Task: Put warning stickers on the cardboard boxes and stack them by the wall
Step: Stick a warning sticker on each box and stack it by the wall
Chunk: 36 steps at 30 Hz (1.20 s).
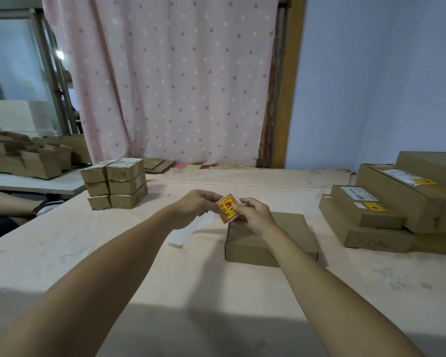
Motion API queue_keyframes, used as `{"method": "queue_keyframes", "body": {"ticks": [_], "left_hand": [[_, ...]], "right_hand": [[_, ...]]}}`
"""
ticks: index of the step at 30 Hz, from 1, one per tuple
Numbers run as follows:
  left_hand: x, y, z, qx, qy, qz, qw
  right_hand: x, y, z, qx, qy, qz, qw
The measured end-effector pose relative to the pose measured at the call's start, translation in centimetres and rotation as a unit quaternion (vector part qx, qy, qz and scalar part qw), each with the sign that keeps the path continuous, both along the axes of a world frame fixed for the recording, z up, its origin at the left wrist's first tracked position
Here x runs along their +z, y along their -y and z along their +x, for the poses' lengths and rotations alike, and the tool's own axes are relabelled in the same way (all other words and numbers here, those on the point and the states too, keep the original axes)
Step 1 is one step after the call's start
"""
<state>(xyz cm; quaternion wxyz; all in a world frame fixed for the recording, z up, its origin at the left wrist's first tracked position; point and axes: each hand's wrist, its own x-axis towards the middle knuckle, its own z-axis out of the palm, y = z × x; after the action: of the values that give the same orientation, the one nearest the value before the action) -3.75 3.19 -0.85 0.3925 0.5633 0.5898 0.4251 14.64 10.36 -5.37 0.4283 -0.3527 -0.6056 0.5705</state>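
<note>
A yellow and red warning sticker [227, 207] is held up above the table between both hands. My left hand [195, 208] grips its left edge together with a white backing strip [191, 229] that hangs down to the cloth. My right hand [252, 215] pinches the sticker's right edge. Just below and right of the hands lies a flat brown cardboard box [291, 238], lid closed, partly hidden by my right forearm. Stickered boxes [376, 215] are stacked at the right by the blue wall.
Several small cardboard boxes [117, 184] stand stacked at the left middle of the peach tablecloth [113, 266]. Open empty cartons [31, 157] sit on a side table far left. Another person's arm [8, 202] shows at the left edge. A pink curtain hangs behind.
</note>
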Motion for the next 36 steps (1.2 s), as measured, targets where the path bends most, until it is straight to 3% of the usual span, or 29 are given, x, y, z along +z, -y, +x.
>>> {"method": "queue_keyframes", "body": {"ticks": [7,9,11,16,20,24,30,36], "left_hand": [[-1.1,-0.5,0.3,0.034,0.022,0.044,0.998],[-1.3,-0.6,0.4,0.057,0.012,0.057,0.997],[-1.3,-0.6,0.6,0.070,0.004,0.073,0.995],[-1.9,-0.9,0.8,0.098,-0.028,0.093,0.991],[-2.1,-1.1,1.1,0.115,-0.082,0.102,0.985],[-2.1,-0.8,1.5,0.128,-0.186,0.150,0.962],[-2.4,0.1,1.6,0.133,-0.331,0.181,0.916],[-2.9,0.2,1.3,0.140,-0.372,0.199,0.896]], "right_hand": [[0.2,0.2,0.0,0.023,-0.095,-0.122,0.988],[0.2,-0.2,-0.1,-0.034,0.025,-0.052,0.998],[0.2,-0.3,-0.3,-0.110,0.163,0.075,0.978],[0.1,-0.4,-0.4,-0.183,0.302,0.251,0.901],[0.1,-0.2,-0.8,-0.111,0.267,0.267,0.919],[0.1,0.4,-1.3,-0.058,0.211,0.216,0.951],[-0.4,0.4,-1.6,-0.090,0.213,0.213,0.949],[-0.2,0.8,-1.7,-0.098,0.231,0.233,0.940]]}}
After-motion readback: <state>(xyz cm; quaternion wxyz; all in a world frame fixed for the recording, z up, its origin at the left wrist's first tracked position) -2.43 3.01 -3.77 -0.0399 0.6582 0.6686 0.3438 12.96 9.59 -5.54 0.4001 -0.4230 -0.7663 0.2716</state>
